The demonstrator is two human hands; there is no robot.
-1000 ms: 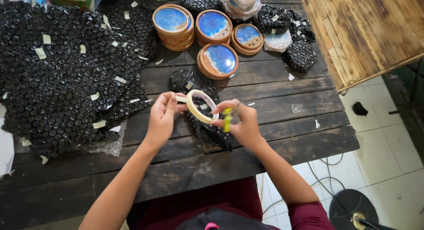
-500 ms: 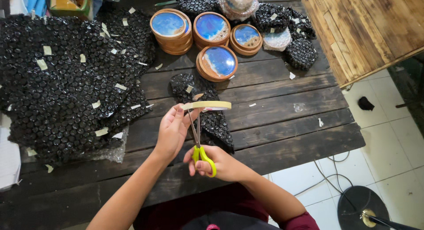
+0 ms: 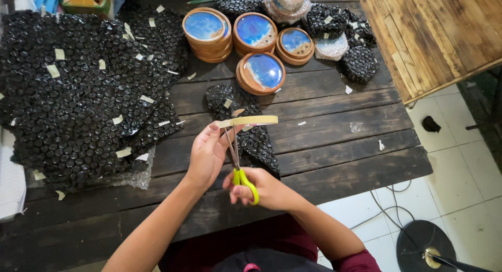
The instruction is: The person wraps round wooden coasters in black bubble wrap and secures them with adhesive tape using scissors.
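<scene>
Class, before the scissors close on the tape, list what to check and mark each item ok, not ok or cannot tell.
1. Left hand holds the tape roll: ok.
2. Right hand grips the scissors by the yellow handles: ok.
3. Blades point up at the tape strip: ok.
4. Left fingers clear of the blades: cannot tell.
5. Black bubble-wrapped parcel lies under the hands: ok.
</scene>
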